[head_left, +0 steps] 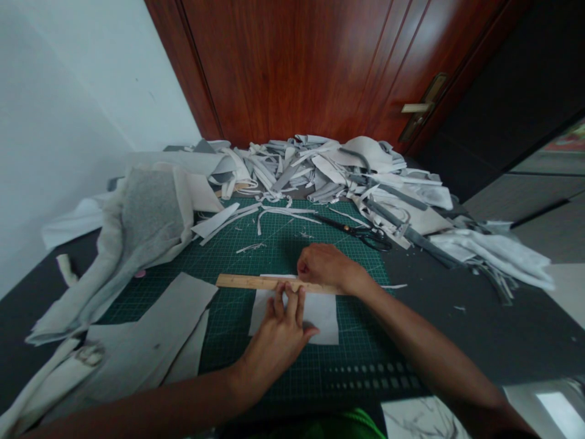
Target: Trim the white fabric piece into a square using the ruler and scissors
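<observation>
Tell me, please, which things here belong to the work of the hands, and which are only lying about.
In use: left hand, right hand, wooden ruler, white square of material under the ruler, green cutting mat.

Lying about: black-handled scissors, heap of white and grey offcuts, large grey sheet of material.

Cutting mat (351, 341) on table (461, 329). Wooden ruler (251, 281) lies across fabric square (322, 320), both on mat. Scissors (351, 233) behind ruler, right of centre, just before scrap pile (311, 171). Pile sits behind mat, against door (292, 67). Felt sheet (148, 219) over mat's left edge; fabric pieces (150, 329) front left.
</observation>
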`<state>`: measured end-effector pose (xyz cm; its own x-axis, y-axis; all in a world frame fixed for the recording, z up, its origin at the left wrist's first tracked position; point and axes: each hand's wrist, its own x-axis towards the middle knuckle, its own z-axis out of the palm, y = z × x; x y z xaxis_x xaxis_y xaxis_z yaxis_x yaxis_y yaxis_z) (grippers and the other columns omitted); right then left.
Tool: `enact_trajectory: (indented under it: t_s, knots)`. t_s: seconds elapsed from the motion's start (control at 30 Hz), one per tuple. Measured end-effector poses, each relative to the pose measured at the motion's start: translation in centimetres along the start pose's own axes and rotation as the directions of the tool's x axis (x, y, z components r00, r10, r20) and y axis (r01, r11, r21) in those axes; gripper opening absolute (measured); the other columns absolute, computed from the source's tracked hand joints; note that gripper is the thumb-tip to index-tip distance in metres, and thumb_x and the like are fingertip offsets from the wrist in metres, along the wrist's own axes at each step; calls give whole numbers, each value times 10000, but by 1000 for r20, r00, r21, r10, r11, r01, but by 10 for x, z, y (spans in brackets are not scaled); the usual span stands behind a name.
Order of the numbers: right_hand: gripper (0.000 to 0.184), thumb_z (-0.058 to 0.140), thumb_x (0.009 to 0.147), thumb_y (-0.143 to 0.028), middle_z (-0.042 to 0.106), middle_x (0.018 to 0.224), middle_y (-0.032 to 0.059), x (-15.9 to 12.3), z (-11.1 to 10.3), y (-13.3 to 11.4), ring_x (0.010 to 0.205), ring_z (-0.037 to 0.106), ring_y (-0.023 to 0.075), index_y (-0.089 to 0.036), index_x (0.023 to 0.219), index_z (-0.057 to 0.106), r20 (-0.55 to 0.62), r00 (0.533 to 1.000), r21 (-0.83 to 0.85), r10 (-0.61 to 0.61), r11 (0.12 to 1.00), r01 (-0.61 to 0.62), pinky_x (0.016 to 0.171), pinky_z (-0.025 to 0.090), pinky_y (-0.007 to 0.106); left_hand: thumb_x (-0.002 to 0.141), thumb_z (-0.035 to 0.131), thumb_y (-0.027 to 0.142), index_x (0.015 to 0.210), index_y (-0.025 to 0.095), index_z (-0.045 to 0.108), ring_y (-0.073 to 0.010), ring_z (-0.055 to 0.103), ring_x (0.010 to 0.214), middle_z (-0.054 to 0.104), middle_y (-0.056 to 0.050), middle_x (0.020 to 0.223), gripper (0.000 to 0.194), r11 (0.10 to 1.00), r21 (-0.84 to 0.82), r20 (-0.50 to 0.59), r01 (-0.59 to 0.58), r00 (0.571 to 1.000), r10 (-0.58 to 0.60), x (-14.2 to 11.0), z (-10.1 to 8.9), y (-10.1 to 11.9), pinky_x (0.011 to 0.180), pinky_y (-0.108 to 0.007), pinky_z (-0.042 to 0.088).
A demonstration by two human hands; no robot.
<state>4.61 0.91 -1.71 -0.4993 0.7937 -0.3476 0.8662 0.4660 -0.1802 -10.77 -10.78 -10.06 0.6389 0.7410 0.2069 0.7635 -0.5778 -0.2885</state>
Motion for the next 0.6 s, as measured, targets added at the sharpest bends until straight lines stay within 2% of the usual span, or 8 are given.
enact_trajectory:
  t_s: [0.2, 0.4, 0.6]
  knots:
    - [253, 619, 891, -245, 812, 1039, 129, -1, 1, 5, 1029, 753, 258, -183, 1003, 837, 11, 1000, -21, -7, 1000, 7, 830, 510, 283, 994, 598, 581, 1433, 50, 628, -448, 593, 1349, 598, -309, 1454, 690, 999, -32, 69, 14, 998, -12, 0, 0, 1, 944, -484, 613]
    - [244, 625, 875, -219, 812, 1005, 145, -8, -6, 4, 1009, 755, 260, -163, 971, 842, 33, 999, -34, 11, 999, -10, 811, 511, 278, 993, 609, 562, 1445, 31, 610, -456, 605, 1332, 601, -320, 1443, 697, 1000, -5, 70, 4, 998, -4, 0, -2, 1, 941, -489, 613]
    - [270, 609, 879, -219, 808, 1056, 156, -8, -6, 5, 1012, 759, 273, -162, 1004, 841, 54, 998, -74, 39, 997, -35, 815, 529, 291, 970, 639, 579, 1441, 33, 616, -444, 622, 1317, 624, -318, 1416, 721, 1000, 6, 61, 12, 998, -12, 1, -1, 1, 921, -465, 623]
